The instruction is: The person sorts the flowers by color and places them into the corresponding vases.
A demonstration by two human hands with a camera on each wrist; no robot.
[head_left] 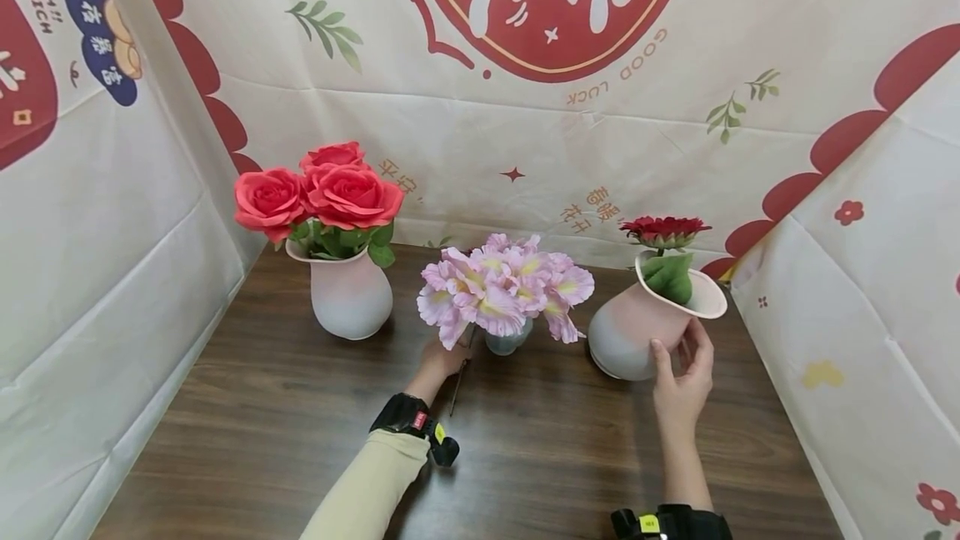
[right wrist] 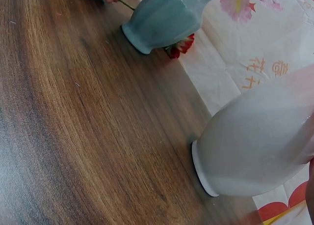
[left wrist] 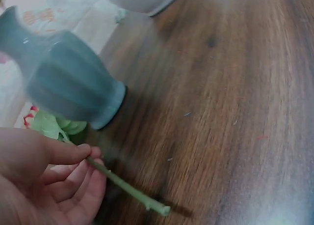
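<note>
My left hand point(head_left: 441, 361) pinches a green flower stem point(left wrist: 127, 187) between thumb and fingers, beside a small teal vase point(left wrist: 68, 77). The stem's cut end points toward me, and its leaves and red bloom point(right wrist: 182, 45) lie mostly hidden behind that vase. Pink-lilac ruffled flowers point(head_left: 506, 286) fill the teal vase, overhanging my left fingers in the head view. On the right, my right hand point(head_left: 682, 382) grips the side of a pink-and-grey vase point(head_left: 630, 323), thumb on its front. This vase tilts rightward and contains a dark red flower point(head_left: 666, 232) with a green leaf.
Another pink-and-grey vase point(head_left: 351, 298) with several red roses point(head_left: 352, 194) stands upright at the left. All the vases are toward the back of the dark wooden table point(head_left: 540, 448). A printed cloth point(head_left: 450, 132) walls in the back and both sides.
</note>
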